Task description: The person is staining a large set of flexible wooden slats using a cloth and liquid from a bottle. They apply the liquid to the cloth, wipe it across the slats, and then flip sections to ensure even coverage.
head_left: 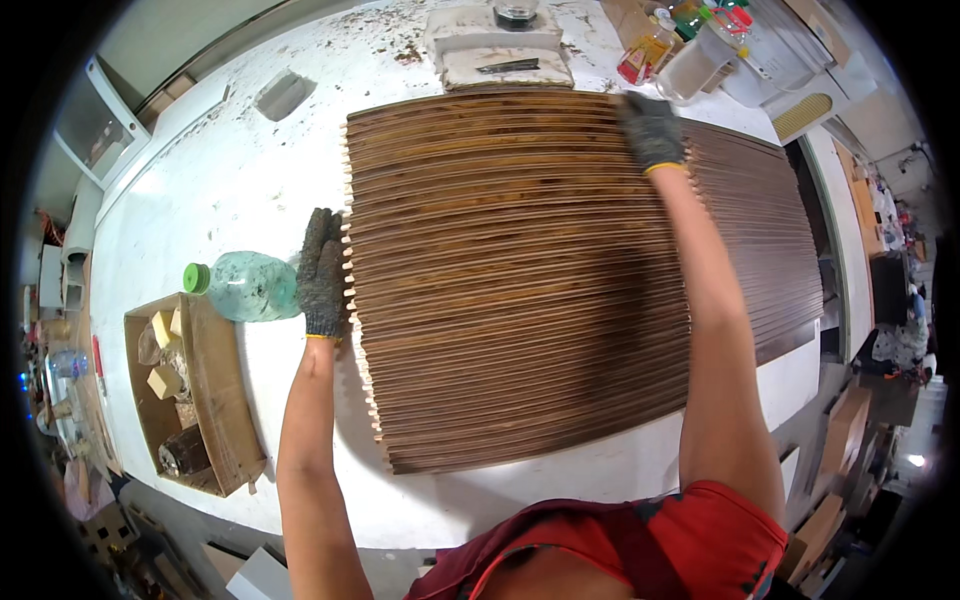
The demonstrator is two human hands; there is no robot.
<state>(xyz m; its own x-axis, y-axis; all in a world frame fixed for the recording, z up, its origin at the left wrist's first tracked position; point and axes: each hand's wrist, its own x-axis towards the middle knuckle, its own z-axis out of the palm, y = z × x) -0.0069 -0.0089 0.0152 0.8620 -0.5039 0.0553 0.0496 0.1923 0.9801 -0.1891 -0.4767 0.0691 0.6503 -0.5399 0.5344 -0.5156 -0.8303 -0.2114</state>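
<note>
A wide panel of brown ribbed wood strips (520, 280), packed in rows, lies before me. Small pale pegs (347, 240) stick out along its left edge. My left hand (322, 275), in a dark work glove with a yellow cuff, rests against that edge with its fingers stretched out, holding nothing. In a matching glove, my right hand (652, 132) is over the panel's far right corner. Motion smears its fingers, and whether it touches the wood I cannot tell. A second stack of brown strips (755, 230) adjoins the right edge.
Left of my left hand lies a greenish plastic bottle (250, 287) with a green cap, near a cardboard box (215, 390) of yellow blocks and scraps. At the back are a white block (500, 60) with a dark tool on it and several bottles (650, 50). A white table (200, 200) carries everything.
</note>
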